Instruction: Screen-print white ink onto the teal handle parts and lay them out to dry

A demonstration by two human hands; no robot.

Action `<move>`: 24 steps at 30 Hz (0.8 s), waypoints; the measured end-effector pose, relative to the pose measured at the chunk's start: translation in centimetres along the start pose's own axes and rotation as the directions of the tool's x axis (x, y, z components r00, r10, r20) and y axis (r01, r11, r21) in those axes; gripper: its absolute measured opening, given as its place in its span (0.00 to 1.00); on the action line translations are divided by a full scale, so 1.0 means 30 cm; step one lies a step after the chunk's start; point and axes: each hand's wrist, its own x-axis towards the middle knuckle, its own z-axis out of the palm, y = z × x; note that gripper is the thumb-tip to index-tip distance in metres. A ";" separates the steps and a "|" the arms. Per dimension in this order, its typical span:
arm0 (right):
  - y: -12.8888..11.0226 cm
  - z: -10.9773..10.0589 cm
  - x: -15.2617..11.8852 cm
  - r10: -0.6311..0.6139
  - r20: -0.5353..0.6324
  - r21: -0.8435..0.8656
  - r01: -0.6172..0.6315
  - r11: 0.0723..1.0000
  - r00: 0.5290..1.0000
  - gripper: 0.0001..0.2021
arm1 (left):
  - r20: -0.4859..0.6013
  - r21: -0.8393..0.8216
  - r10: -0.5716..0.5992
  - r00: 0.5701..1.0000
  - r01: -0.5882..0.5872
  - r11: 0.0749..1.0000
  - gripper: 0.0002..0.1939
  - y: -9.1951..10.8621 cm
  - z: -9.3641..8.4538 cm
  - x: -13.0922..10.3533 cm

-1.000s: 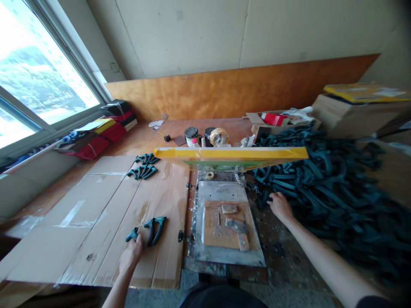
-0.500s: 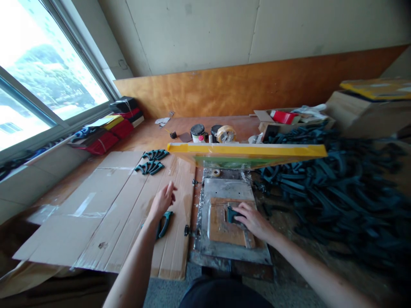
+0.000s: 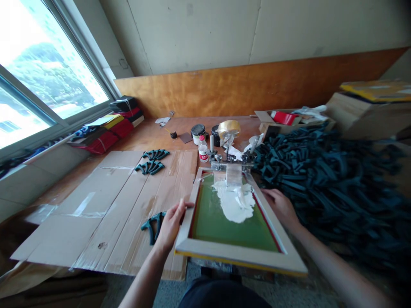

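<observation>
A screen frame (image 3: 244,252) with green mesh lies lowered over the work plate, hiding it. White paste (image 3: 236,203) is spread on the mesh, and a metal squeegee (image 3: 233,176) rests at its far end. My left hand (image 3: 173,222) has its fingers closed on the frame's left edge. At the right edge is my right hand (image 3: 281,207), its fingers curled against the frame and partly hidden. Dark green curved parts (image 3: 153,226) lie on the cardboard beside my left hand.
Cardboard (image 3: 118,205) covers the left of the bench, with more green parts (image 3: 150,161) on it. A large heap of dark parts (image 3: 327,184) fills the right. Behind the frame stand a small bottle (image 3: 203,149), a black-lidded can (image 3: 198,133) and a tape roll (image 3: 229,128).
The raised frame has swung down over the plate, its green mesh and white paste now visible. Both hands have moved to its sides; my right hand has left the small dark part on the plate.
</observation>
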 end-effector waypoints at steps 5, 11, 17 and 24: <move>0.006 -0.005 0.189 0.127 0.089 0.389 -0.152 0.909 0.988 0.23 | 0.026 0.157 -0.077 0.997 0.072 0.985 0.44 -0.324 0.040 0.004; -0.149 -0.086 0.222 -0.124 0.319 0.800 -0.198 0.566 0.940 0.02 | -0.037 0.289 -0.108 0.993 0.114 0.950 0.42 -0.398 0.058 0.037; -0.136 -0.134 0.051 -0.349 -0.021 0.906 0.165 0.389 0.937 0.08 | -0.020 0.317 -0.105 0.994 0.106 0.942 0.35 -0.401 0.052 0.031; -0.153 -0.135 0.061 -0.161 -0.007 0.933 0.064 0.353 0.987 0.08 | -0.026 0.229 -0.114 0.993 0.117 0.966 0.35 -0.397 0.050 0.026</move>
